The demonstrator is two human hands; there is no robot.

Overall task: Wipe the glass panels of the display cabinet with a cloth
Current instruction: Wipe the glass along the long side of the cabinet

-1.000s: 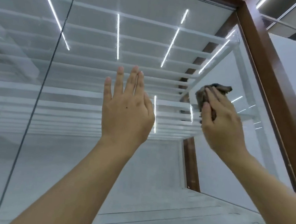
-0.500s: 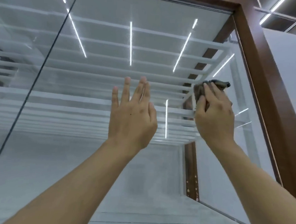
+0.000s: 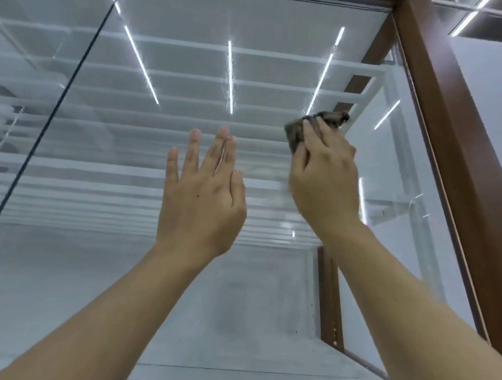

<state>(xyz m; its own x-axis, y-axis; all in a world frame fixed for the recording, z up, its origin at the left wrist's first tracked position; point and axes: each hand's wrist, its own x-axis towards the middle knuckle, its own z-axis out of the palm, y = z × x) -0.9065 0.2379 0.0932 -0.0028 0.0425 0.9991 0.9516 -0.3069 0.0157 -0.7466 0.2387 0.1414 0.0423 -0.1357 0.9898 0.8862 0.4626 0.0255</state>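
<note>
A large glass panel of the display cabinet fills the view, seen from below. My right hand presses a crumpled dark brown cloth flat against the upper right part of the glass, fingers over it. My left hand rests raised against the glass just to the left, fingers spread and holding nothing. Only the top and left edge of the cloth show past my fingers.
A brown wooden frame post runs down the right side of the panel. A dark seam between panels slants at the left. White glass shelves and reflected ceiling light strips show behind the glass.
My right hand has slid the cloth leftward across the glass, away from the frame and closer to my left hand. The view has tilted upward slightly.
</note>
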